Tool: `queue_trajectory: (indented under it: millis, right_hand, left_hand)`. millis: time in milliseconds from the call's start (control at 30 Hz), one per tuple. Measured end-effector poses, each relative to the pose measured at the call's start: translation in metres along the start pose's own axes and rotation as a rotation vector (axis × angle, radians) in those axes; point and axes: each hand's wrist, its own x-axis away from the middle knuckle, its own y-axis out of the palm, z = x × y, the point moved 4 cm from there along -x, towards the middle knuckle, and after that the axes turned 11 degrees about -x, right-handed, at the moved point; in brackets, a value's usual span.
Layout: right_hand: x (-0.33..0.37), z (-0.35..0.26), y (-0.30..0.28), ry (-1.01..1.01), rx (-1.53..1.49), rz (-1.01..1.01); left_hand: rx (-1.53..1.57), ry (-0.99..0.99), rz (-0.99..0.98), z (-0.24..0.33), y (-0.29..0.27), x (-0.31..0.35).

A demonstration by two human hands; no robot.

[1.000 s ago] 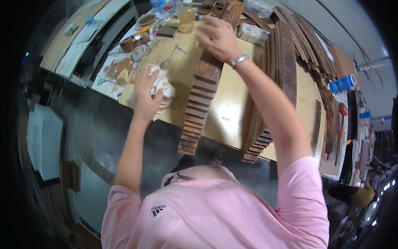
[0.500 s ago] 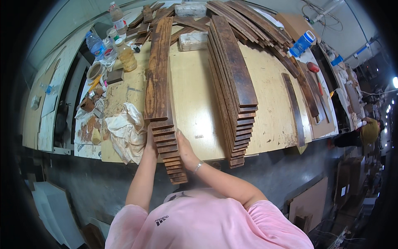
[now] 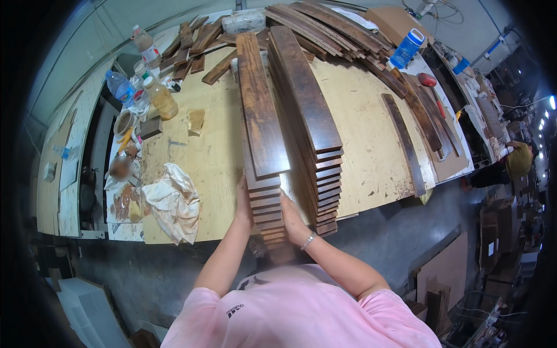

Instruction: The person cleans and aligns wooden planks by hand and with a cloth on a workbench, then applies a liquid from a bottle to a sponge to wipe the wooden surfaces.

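My left hand [image 3: 243, 202] presses against the left side of a stack of dark brown wooden planks [image 3: 262, 127], near its close end. Against the stack's right side lies my right hand [image 3: 294, 219], a bracelet on its wrist. The plank ends step downward toward me and stick out past the table's front edge. Most of my fingers are hidden beside or beneath the planks. Just right of it stands a second stack of similar planks [image 3: 307, 95], its near ends stepped too; the gap between the stacks is narrow.
A stained white cloth [image 3: 172, 200] lies on the yellowish tabletop [image 3: 223, 174] at left. Bottles [image 3: 161, 97] crowd the far left. Loose planks [image 3: 333, 32] pile up at the back. A blue bottle [image 3: 408, 49] and a lone strip [image 3: 403, 145] are at right; another person [image 3: 513, 165] is farther off.
Both hands have brought the held stack rightward, close beside the second stack. A small brown patch on the tabletop, covered before, now shows at left. The head view has shifted slightly.
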Motion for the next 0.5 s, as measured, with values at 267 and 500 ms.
queue_trajectory:
  millis: [267, 500]
  right_hand:
    - [0.046, -0.041, -0.001, -0.06, 0.205, 0.089]
    - [0.061, -0.149, -0.104, -0.679, 0.363, 0.362]
  left_hand:
    - [-0.052, -0.064, -0.054, 0.0, 0.027, -0.007]
    - [-0.03, -0.094, -0.002, -0.006, 0.034, 0.002]
